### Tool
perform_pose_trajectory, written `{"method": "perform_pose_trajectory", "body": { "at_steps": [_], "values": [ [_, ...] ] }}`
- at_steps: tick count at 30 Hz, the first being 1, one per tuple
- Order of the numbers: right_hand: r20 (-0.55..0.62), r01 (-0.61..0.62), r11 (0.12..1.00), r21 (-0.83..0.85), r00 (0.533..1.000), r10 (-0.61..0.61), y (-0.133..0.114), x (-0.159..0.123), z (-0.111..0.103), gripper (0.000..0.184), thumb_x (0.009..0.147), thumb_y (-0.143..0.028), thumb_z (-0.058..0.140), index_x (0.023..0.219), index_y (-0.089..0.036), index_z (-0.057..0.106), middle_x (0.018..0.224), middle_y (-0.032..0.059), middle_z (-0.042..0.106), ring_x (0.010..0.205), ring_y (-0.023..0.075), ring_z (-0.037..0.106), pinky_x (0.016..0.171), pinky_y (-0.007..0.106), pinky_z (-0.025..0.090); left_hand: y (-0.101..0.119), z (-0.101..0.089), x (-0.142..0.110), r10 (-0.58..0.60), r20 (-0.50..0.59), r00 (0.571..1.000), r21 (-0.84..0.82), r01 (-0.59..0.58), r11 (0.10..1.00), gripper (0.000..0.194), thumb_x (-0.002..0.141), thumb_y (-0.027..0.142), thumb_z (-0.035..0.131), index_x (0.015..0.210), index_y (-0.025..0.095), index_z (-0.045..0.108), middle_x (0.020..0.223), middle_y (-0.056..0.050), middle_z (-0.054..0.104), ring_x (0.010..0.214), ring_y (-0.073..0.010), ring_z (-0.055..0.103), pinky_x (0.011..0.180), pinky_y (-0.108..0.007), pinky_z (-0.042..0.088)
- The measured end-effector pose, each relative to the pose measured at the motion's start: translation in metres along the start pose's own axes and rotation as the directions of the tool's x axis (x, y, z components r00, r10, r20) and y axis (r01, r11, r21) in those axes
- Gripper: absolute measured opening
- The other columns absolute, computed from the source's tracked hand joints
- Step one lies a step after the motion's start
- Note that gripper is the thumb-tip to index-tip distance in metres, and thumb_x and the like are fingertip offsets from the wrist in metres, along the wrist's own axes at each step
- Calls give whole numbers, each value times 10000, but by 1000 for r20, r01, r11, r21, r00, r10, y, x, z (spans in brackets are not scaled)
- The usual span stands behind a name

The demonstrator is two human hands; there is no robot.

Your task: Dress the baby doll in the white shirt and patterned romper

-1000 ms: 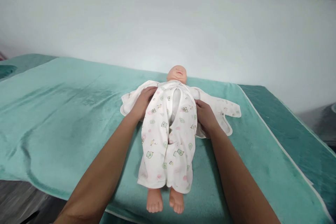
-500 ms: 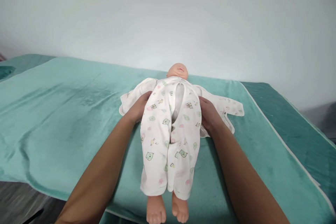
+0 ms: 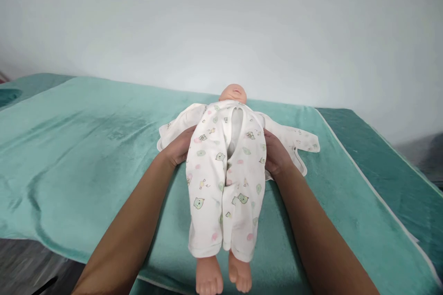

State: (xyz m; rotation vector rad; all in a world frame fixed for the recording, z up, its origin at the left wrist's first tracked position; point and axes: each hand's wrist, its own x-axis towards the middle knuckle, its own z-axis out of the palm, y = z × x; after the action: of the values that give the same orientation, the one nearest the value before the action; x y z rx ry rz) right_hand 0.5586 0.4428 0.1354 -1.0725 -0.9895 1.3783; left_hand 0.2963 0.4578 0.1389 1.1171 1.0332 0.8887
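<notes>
A baby doll (image 3: 233, 93) lies on its back, head toward the wall, bare feet toward me. White baby pants (image 3: 207, 179) printed with green bears and pink spots cover its legs and reach high up the trunk, with an open slit at the crotch. Beneath the doll a matching baby shirt (image 3: 294, 136) is spread with its sleeves out to both sides. My left hand (image 3: 180, 146) holds the pants at the left side of the hips, and my right hand (image 3: 276, 154) holds the opposite side. Both hands' fingertips are hidden behind the fabric and body.
A light green cloth (image 3: 86, 161) with soft wrinkles covers the table, and a darker green cover (image 3: 384, 156) shows at the right. Behind it rises a white wall (image 3: 221, 32). Grey floor (image 3: 31, 262) appears past the table edge at lower left.
Both hands have slid slightly down along the sides of the pants. The doll's feet and the pant legs have shifted a little to the right.
</notes>
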Motion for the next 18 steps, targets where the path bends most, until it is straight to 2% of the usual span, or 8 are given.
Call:
{"method": "perform_pose_trajectory", "body": {
  "at_steps": [3,7,13,18],
  "values": [
    [12,-48,993,107,999,47,-2,-4,0,481,578,-207,830,1036,-239,687,919,29,768,877,276,727,723,414,612,-5,-4,0,-52,-3,999,57,52,997,424,759,418,744,1129,209,748,886,-60,767,811,-261,711,693,-362,580],
    [-23,-41,996,78,999,43,-4,-11,3,440,574,-238,870,973,-218,684,878,29,767,869,270,734,764,427,618,-9,-6,2,-80,20,997,1,80,997,451,740,453,753,1118,206,747,876,-56,757,716,-223,678,571,-307,520],
    [-1,-88,996,30,996,88,-5,-27,8,330,679,-359,851,955,-219,740,834,57,779,899,301,742,784,435,612,-7,-3,0,-123,17,992,-2,123,992,493,735,520,753,1107,197,746,851,-71,754,758,-258,692,633,-353,550],
    [24,-103,995,14,994,102,-5,-27,6,292,706,-373,844,950,-241,756,846,58,786,918,312,743,797,452,615,-7,-2,0,-121,26,992,12,120,993,485,748,548,724,1083,199,751,881,-80,767,833,-287,712,690,-374,569]
  ]
}}
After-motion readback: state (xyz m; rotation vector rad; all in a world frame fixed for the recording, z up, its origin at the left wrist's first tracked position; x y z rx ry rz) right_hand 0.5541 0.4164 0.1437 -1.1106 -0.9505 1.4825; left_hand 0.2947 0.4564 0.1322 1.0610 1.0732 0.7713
